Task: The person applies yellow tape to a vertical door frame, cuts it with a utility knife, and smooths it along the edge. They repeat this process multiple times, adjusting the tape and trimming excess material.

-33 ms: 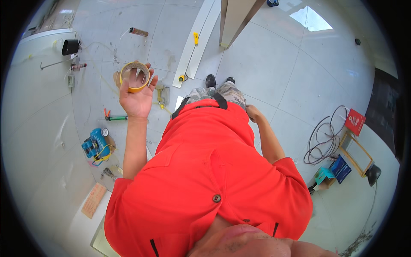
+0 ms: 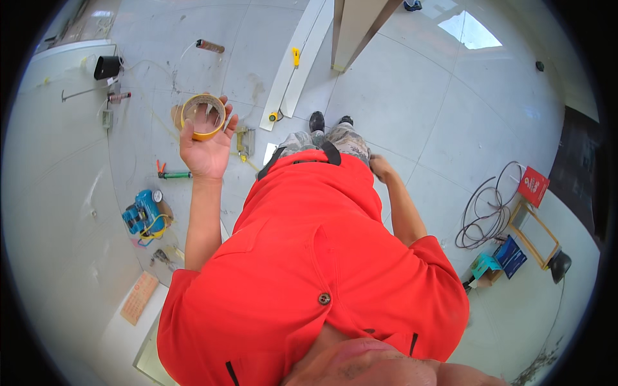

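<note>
A roll of yellow tape (image 2: 205,136) is held up on the left, its ring facing me. My left hand (image 2: 207,151) is palm up with the fingers curled round it, and fingers show through the middle of the roll. Down at my right hip, my right hand (image 2: 381,168) rests against the camouflage trousers (image 2: 348,141). Its fingers are mostly hidden by the red shirt (image 2: 302,219), so I cannot see whether it holds anything.
White boards (image 2: 283,83) bearing a yellow utility knife (image 2: 295,57) and a tape measure (image 2: 275,116) lie ahead. A nail gun (image 2: 245,141), green caulking gun (image 2: 175,174) and blue compressor (image 2: 147,212) are on the left. Coiled hose (image 2: 484,219) and a red box (image 2: 533,186) sit right.
</note>
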Action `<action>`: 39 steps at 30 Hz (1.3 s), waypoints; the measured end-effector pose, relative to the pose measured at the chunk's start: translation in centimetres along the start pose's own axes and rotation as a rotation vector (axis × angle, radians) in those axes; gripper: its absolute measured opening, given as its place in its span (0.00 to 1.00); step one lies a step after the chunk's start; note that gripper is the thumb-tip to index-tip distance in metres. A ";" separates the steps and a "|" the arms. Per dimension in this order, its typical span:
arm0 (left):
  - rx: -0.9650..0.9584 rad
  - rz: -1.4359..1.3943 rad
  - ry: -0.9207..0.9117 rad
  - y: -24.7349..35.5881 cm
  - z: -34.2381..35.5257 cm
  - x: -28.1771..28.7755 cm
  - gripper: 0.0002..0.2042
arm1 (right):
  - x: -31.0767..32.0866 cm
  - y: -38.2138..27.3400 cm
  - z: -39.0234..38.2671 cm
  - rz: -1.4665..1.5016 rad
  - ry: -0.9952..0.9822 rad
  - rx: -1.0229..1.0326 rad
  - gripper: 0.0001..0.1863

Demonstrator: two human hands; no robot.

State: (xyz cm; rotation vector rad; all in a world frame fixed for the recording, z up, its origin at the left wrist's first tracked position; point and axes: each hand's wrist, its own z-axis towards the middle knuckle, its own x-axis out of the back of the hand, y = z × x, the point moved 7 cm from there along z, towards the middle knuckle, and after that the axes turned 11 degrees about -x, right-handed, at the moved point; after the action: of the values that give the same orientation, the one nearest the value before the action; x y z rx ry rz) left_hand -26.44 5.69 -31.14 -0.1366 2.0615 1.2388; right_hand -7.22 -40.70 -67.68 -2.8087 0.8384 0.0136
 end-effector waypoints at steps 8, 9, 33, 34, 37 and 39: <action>-0.032 -0.052 0.120 -0.5 -5.6 -0.4 0.47 | 6.3 4.3 16.1 -0.494 0.369 0.173 0.19; -0.025 0.014 0.076 -0.9 -4.6 -1.0 0.46 | 2.9 3.0 15.9 -0.479 0.332 0.176 0.19; -0.054 0.101 0.273 0.6 -6.8 20.5 0.26 | -7.8 -19.1 -10.5 -0.687 0.206 0.505 0.14; -0.052 0.177 0.222 0.6 -6.2 20.5 0.25 | -7.1 -21.2 -12.2 -0.705 0.346 0.505 0.12; -0.036 0.374 0.117 1.0 -3.2 16.9 0.30 | -9.6 -30.3 -19.8 -0.498 0.380 0.593 0.15; -0.051 0.550 -0.021 0.6 -0.7 13.7 0.39 | -13.1 -33.2 -22.8 -0.161 0.084 0.594 0.13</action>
State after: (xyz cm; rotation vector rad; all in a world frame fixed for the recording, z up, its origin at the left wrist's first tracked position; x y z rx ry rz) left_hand -37.19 8.95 -39.06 0.4479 2.1204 1.6024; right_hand -1.37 -11.16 -37.91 -2.3112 0.5162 -0.3252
